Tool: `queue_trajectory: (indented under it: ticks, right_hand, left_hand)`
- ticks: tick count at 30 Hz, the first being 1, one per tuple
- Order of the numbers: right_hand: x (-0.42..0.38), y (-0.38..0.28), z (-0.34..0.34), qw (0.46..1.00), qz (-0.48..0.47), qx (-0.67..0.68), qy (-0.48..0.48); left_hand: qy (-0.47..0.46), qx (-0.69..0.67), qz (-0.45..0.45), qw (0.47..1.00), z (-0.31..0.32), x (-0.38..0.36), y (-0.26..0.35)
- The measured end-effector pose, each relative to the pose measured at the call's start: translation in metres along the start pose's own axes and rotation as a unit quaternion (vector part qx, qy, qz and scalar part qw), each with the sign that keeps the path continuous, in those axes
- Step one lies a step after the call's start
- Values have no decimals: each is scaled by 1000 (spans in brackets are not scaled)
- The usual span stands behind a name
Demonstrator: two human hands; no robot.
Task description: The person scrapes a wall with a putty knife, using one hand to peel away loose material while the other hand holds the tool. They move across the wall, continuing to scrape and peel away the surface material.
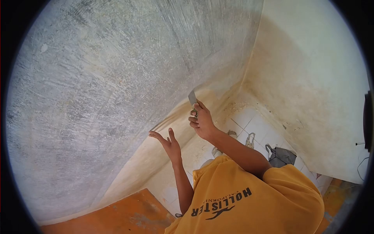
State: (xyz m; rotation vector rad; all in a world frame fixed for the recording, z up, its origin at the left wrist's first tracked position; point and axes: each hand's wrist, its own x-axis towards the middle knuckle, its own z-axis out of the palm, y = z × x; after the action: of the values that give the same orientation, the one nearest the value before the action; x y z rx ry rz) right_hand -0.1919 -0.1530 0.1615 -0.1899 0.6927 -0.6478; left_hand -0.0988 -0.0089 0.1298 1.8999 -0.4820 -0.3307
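My right hand (202,121) is closed around the handle of a putty knife (192,97), its flat metal blade pointing up at the wall. The blade tip is right at the scraped grey wall (97,85), by the border with the smoother beige band (183,124) below. Lower and to the left, my left hand (169,146) holds nothing; its fingers are spread, with the fingertips close to the wall along that same border.
A pale side wall (311,85) meets the grey wall at a corner on the right. Below, white floor tiles (265,134) carry crumbs of debris, a dark grey bag (281,156) and a light strap-like item (250,140). An orange surface (117,216) lies at lower left.
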Motion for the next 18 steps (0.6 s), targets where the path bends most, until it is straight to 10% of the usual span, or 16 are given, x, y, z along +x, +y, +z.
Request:
queue_trajectory:
  ticks: [18]
  right_hand:
    - [20,2,-9,998,-21,-11,50]
  left_hand:
    - [15,17,-26,999,2,-12,12]
